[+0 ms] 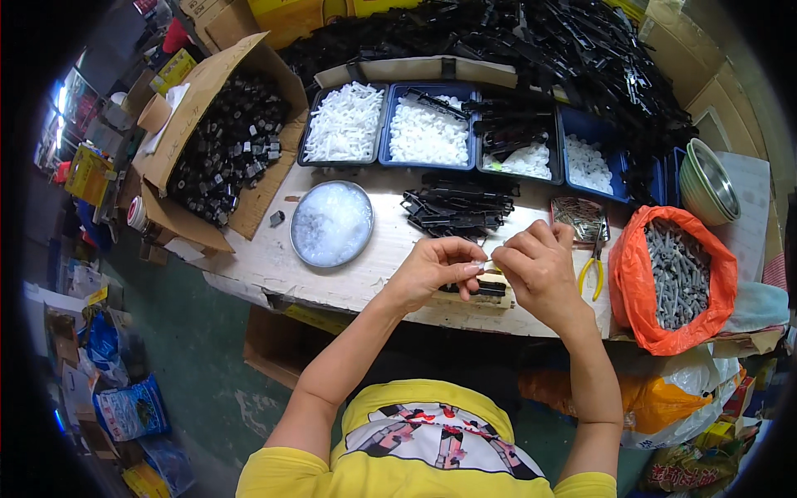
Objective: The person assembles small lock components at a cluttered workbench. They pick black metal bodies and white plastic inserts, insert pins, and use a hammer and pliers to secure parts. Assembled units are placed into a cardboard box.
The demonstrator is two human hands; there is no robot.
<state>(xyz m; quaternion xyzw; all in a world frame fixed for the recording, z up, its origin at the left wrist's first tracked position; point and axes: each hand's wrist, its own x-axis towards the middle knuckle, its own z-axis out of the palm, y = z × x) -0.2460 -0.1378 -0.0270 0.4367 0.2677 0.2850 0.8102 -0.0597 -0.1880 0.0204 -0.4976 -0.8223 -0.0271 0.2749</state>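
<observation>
The left hand (440, 267) has its grip closed, thumb against finger, on a small white piece (488, 266), held above the near edge of the table (270, 253). The right hand (540, 264) bends its fingers close beside that piece; they hide whether its grip holds anything. Just below, at six o'clock from the piece, a black part (490, 289) lies on a pale block (496, 303). Around the hands, a pile of black parts (459, 207) sits towards twelve o'clock, a round dish (370, 217) at ten, yellow-handled pliers (591, 278) at three, and a red bag (633, 286) of grey pieces farther out at three.
</observation>
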